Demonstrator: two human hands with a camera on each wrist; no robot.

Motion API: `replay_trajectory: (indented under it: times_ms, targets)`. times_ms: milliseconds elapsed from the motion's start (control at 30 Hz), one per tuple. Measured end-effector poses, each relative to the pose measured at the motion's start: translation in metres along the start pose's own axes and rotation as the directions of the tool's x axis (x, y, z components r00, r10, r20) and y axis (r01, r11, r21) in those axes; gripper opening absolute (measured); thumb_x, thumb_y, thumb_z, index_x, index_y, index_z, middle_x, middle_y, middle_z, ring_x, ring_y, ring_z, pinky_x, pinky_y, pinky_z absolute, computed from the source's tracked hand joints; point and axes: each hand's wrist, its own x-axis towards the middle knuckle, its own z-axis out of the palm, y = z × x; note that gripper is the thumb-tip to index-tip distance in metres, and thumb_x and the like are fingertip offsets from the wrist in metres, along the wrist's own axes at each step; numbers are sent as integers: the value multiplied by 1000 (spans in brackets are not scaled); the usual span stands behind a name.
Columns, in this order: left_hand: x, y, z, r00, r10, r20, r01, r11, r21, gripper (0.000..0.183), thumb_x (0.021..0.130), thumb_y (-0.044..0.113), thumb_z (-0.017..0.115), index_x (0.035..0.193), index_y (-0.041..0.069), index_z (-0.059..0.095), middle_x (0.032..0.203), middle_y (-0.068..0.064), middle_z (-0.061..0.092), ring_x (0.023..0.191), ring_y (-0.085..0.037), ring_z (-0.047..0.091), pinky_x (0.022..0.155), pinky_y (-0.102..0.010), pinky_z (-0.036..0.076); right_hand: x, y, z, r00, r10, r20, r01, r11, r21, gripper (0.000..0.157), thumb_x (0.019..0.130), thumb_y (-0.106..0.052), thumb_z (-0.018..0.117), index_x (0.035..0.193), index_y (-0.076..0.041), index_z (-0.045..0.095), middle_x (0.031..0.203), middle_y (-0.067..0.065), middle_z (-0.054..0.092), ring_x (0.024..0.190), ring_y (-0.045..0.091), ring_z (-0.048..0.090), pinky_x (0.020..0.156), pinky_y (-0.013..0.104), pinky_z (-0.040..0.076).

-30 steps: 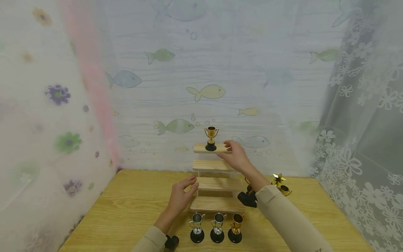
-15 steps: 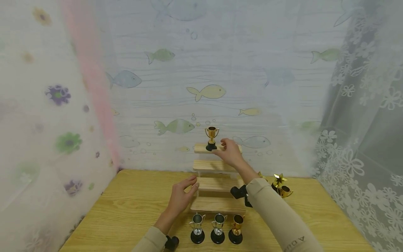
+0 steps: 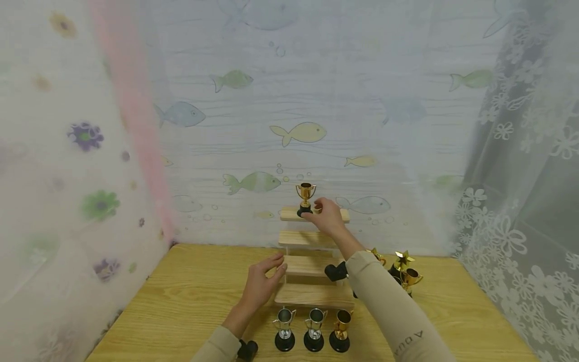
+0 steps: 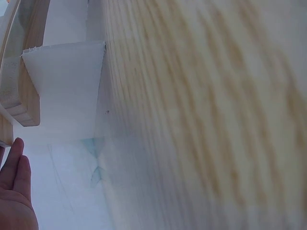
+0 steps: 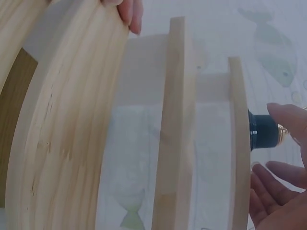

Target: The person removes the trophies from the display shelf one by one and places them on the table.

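A small gold trophy cup (image 3: 306, 192) on a black base stands upright on the top step of a wooden tiered display stand (image 3: 312, 294). My right hand (image 3: 327, 218) is beside it, thumb at the base. In the right wrist view the thumb overlaps the black base (image 5: 264, 130), and the other fingers (image 5: 273, 191) lie apart from it; whether the thumb touches cannot be told. My left hand (image 3: 262, 281) rests at the left end of the stand's lower middle step, its fingers (image 4: 21, 175) straight near the board's edge in the left wrist view.
Two silver trophy cups (image 3: 284, 327) and a gold trophy cup (image 3: 342, 329) stand in a row before the stand. More gold trophies, one with a star (image 3: 402, 260), stand right of it, partly behind my sleeve. A fish-patterned curtain (image 3: 298, 100) hangs behind the table (image 3: 181, 291).
My right hand has moved left along the top step, from its right part to the gold trophy cup's base. The left hand stays at the stand's side.
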Motion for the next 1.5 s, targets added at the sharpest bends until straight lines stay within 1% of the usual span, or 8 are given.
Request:
replay_trajectory:
  times_ms: [100,200,467,767,1000,1300,1367,1500]
  targets:
    - [0,1,0,1000,-12,2,12,1000,1,34,101,23,68,124,0,73,137,-9,65,130,-32,59,102,-51,52,2,1,3,1000,11,-5,-11,1000,8,64,96,-30,74,145,4,49,138,21,57,126,37,56,100,50,52]
    - [0,1,0,1000,-3,-2,3,1000,5,34,101,23,68,125,-1,73,137,-10,65,130,-33,60,102,-51,52,4,1,5,1000,20,-17,-20,1000,24,62,95,-29,75,142,4,52,137,21,57,126,37,55,100,50,52]
    - [0,-1,0,1000,-14,10,14,1000,-7,33,101,23,69,125,0,72,138,-11,64,131,-37,58,104,-51,51,9,3,12,998,26,-54,-24,999,34,53,94,-28,77,134,3,59,134,20,60,123,36,58,97,50,53]
    - [-1,0,0,1000,-20,14,20,1000,-13,34,101,23,68,125,0,72,139,-10,63,132,-38,57,104,-51,50,11,2,16,997,24,-78,-24,1000,6,49,94,-28,76,130,3,63,131,20,63,116,36,62,93,49,55]
    - [0,1,0,1000,-16,15,16,1000,-13,33,101,21,68,125,0,72,138,-11,64,131,-39,57,103,-51,51,11,-1,18,994,26,-103,-26,1000,2,41,94,-25,78,122,1,68,123,18,66,111,35,64,92,48,55]
    - [0,1,0,1000,-15,13,15,1000,3,32,101,22,68,126,1,72,139,-8,64,132,-31,58,104,-49,51,10,-4,17,993,50,-105,-51,999,-6,43,94,-25,77,126,2,67,129,19,64,118,37,61,97,49,53]
    - [0,1,-1,1000,-14,14,14,1000,3,33,101,22,68,126,1,72,139,-8,64,132,-30,58,104,-48,51,10,-5,17,993,54,-106,-55,998,-8,42,94,-25,77,125,2,68,128,19,64,117,36,62,96,49,54]
    - [0,0,-1,1000,-11,12,11,1000,-5,32,101,21,68,125,1,73,138,-9,64,131,-33,59,104,-49,51,9,-6,18,993,59,-106,-62,998,-17,38,94,-25,77,121,1,69,123,18,67,110,35,64,91,48,55]
